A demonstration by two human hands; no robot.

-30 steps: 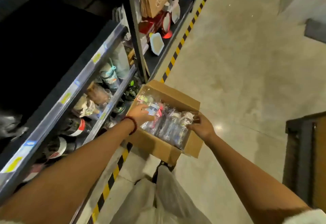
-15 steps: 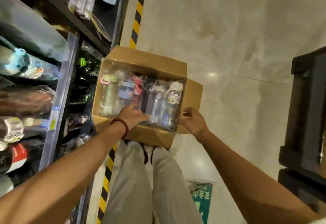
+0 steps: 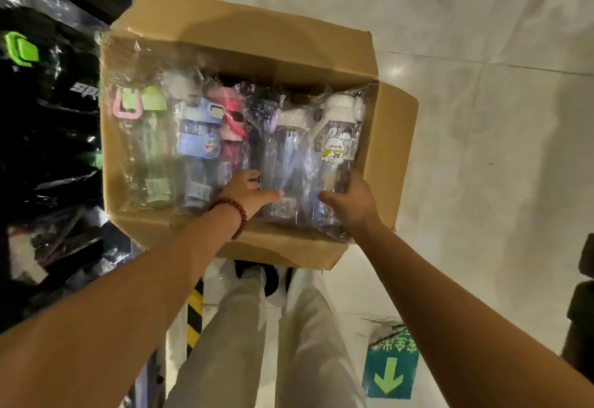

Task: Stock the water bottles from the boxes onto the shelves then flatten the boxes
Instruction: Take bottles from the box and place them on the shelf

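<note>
Bare forearms, red beaded bracelet (image 3: 232, 217) on left wrist, light grey trousers (image 3: 263, 343)

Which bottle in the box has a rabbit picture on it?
The white-capped bottle at the box's right end, by the right hand; no other shows a rabbit.

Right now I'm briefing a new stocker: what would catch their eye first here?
An open brown cardboard box on the floor, packed with plastic-wrapped water bottles. The clear bottle with a white rabbit sticker lies at its right end, gripped low by the right hand. The left hand reaches in beside it.

White "SP" on black bottle (image 3: 82, 94)
</note>
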